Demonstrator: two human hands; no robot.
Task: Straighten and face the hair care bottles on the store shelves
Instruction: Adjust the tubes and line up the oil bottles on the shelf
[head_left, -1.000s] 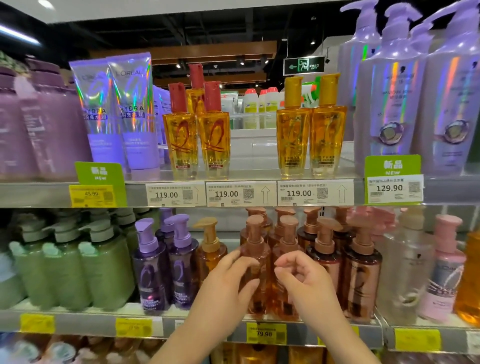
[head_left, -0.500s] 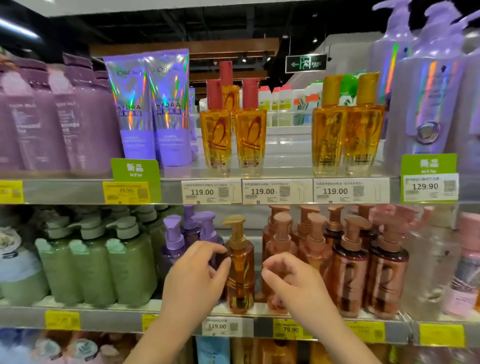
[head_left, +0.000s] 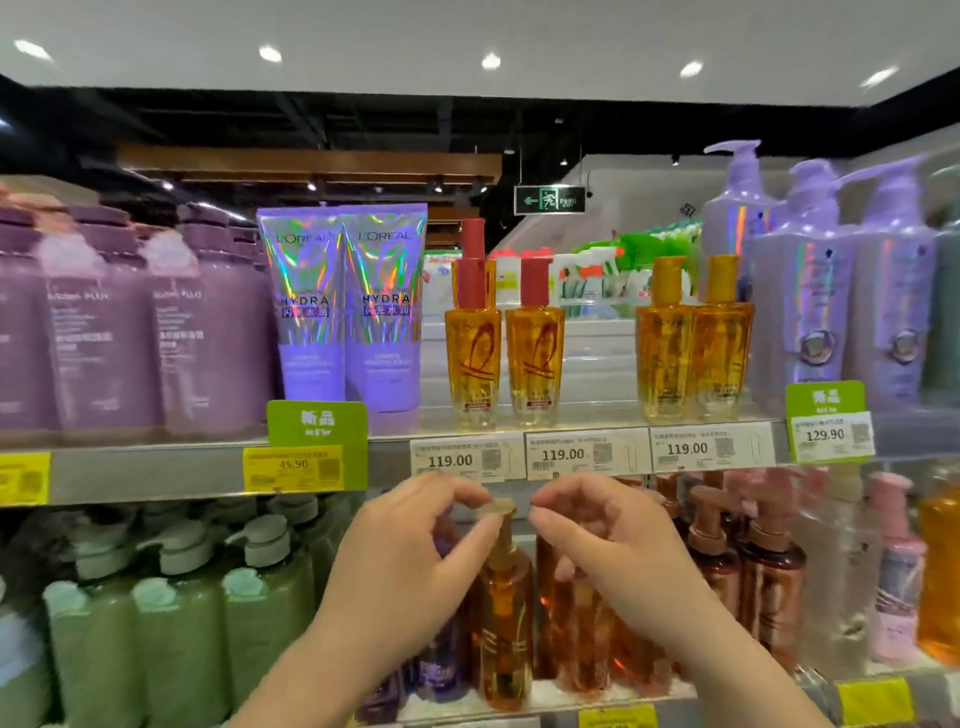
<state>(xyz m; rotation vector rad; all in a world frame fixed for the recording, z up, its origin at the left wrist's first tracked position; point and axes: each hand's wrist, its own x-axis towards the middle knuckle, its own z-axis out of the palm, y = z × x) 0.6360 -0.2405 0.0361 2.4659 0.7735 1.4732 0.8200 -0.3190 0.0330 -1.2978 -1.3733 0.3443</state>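
An amber pump bottle (head_left: 506, 623) with a gold pump stands at the front of the lower shelf. My left hand (head_left: 410, 566) pinches its pump head from the left. Just to the right of the pump, my right hand (head_left: 608, 551) hovers with curled fingers, thumb and forefinger together, and nothing shows between them. Copper-brown pump bottles (head_left: 769, 582) stand in rows to the right, partly hidden by my right hand. Dark purple pump bottles (head_left: 441, 670) are mostly hidden behind my left hand.
Green pump bottles (head_left: 176, 613) fill the lower left; a pink bottle (head_left: 893, 571) stands at the right. On the upper shelf (head_left: 156, 470) stand mauve bottles (head_left: 104, 332), two holographic tubes (head_left: 311, 312), red-capped oil bottles (head_left: 472, 358), gold-capped oil bottles (head_left: 665, 353) and lilac pump bottles (head_left: 810, 312).
Both hands rose from the bottle bodies to the amber bottle's pump head, and my left hand took hold of it. The view tilted upward and shifted left.
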